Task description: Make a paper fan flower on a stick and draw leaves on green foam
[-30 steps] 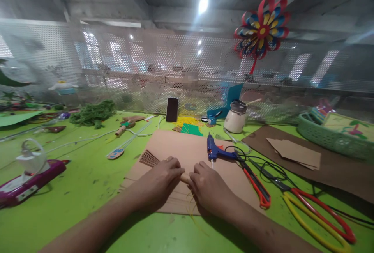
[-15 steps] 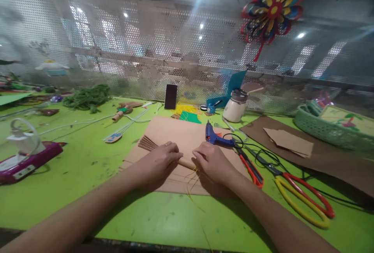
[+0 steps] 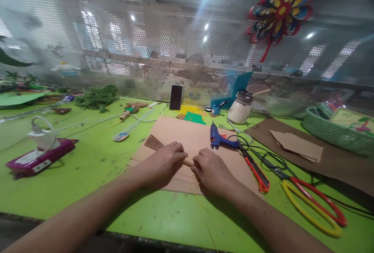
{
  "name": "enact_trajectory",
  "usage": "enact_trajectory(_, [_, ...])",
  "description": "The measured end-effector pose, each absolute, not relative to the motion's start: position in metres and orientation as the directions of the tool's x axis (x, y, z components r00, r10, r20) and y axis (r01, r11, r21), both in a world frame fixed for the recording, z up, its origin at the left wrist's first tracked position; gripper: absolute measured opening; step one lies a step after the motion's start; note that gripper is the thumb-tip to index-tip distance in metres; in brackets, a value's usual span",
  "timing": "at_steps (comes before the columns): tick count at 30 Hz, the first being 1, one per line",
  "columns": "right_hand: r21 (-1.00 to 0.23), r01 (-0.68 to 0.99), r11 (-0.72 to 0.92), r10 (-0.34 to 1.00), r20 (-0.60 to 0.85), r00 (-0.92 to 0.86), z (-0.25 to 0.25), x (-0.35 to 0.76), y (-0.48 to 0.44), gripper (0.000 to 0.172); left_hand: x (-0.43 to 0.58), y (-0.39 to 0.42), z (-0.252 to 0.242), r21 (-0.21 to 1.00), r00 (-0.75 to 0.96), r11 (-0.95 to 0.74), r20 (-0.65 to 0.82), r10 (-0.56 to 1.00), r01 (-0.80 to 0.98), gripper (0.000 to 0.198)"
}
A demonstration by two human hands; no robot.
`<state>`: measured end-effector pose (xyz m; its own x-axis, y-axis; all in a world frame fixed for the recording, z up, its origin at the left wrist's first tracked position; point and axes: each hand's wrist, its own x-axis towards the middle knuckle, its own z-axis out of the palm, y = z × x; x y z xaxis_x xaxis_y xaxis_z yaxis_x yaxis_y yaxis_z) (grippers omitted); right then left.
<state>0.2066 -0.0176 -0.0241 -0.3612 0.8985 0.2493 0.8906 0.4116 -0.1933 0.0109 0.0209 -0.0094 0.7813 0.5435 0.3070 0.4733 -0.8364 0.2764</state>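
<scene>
Both hands are over brown paper sheets (image 3: 178, 130) in the middle of the green table. My left hand (image 3: 165, 162) is closed, its fingertips pinching a thin brown paper roll (image 3: 188, 162). My right hand (image 3: 212, 172) curls its fingers round the roll's other end, which is hidden. Yellow strands (image 3: 198, 198) hang from under the right hand toward the table's front edge. Beyond the left hand, a fan of narrow brown paper strips (image 3: 153, 142) lies on the sheets; whether it joins the roll is hidden. A blue glue gun (image 3: 219, 139) rests just past the right hand.
To the right lie a red utility knife (image 3: 257, 174), big red-and-yellow scissors (image 3: 314, 204), black cord and a green basket (image 3: 336, 130). A purple power strip (image 3: 43, 157) sits left. Toward the back stand a phone (image 3: 175, 97) and a cream jar (image 3: 240, 108).
My right fingers have closed further round the roll, covering its end and part of the yellow strands. The left hand keeps its pinch. The whole view has shifted slightly, with things appearing farther right.
</scene>
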Motion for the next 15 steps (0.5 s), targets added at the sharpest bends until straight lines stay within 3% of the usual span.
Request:
enact_trajectory(6, [-0.231,0.881,0.413,0.896,0.276,-0.348,-0.027,0.206,-0.015,0.016,0.010,0.026,-0.008,0.288,0.730,-0.833,0.402,0.553,0.472,0.023])
enact_trajectory(11, [-0.338,0.854,0.395,0.892,0.362,-0.270,-0.021,0.211,-0.014,0.017,-0.006,0.034,0.015,0.416,0.422,-0.775,0.665,0.616,0.476,0.030])
enact_trajectory(15, [-0.436,0.807,0.398,0.872,0.453,-0.186,-0.015,0.215,-0.013,0.013,-0.014,0.027,0.035,0.461,0.342,-0.751,0.689,0.639,0.473,0.026])
